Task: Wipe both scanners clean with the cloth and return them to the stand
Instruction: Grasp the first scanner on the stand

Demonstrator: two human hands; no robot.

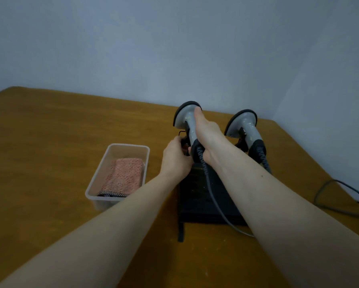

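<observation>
From the head view, the right hand [207, 132] grips the handle of the left scanner [187, 121], which stands upright at the far end of the black stand [197, 196]. The left hand [175, 159] curls its fingers around the stand's bracket beside that handle. The right scanner [244, 125] sits in the stand, untouched. The pink cloth [122, 175] lies folded in a clear plastic tub [104, 179] on the desk [50, 142], left of the stand.

Two grey scanners, the left scanner [186, 121] and the right scanner [243, 125]; two hands, left hand [175, 157] and right hand [207, 134]; one stand [197, 196]; one clear tub [104, 196]; one pink cloth [122, 176]; one wooden table [50, 142].
</observation>
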